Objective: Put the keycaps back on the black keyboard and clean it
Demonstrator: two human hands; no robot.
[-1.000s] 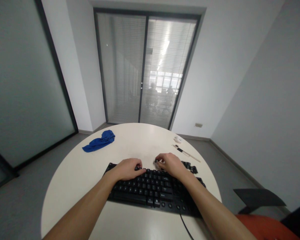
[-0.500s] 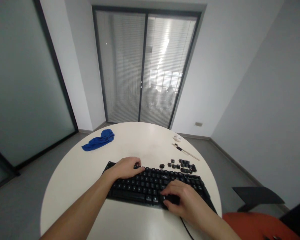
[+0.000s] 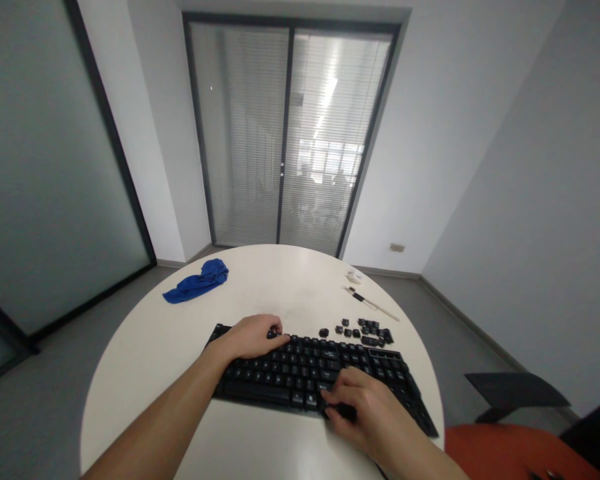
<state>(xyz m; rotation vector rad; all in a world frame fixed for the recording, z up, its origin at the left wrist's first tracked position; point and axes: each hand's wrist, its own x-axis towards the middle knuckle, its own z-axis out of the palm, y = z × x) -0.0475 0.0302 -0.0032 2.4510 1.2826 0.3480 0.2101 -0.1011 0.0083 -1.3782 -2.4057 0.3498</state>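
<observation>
Under the left hand [image 3: 257,335] and right hand [image 3: 363,403] lies a black keyboard [image 3: 285,368], stretching left to right, its right end a bit nearer, its space bar [image 3: 257,393] on the near side. The left hand bends around the far edge, holding on. The right hand's fingertips nearly meet at the near edge; whether they pinch anything cannot be told.

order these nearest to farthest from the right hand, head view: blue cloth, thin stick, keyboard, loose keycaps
1. Keyboard, directly beneath the right hand
2. Loose keycaps, just beyond the keyboard
3. Thin stick, farther back, right side
4. Blue cloth, far left
</observation>
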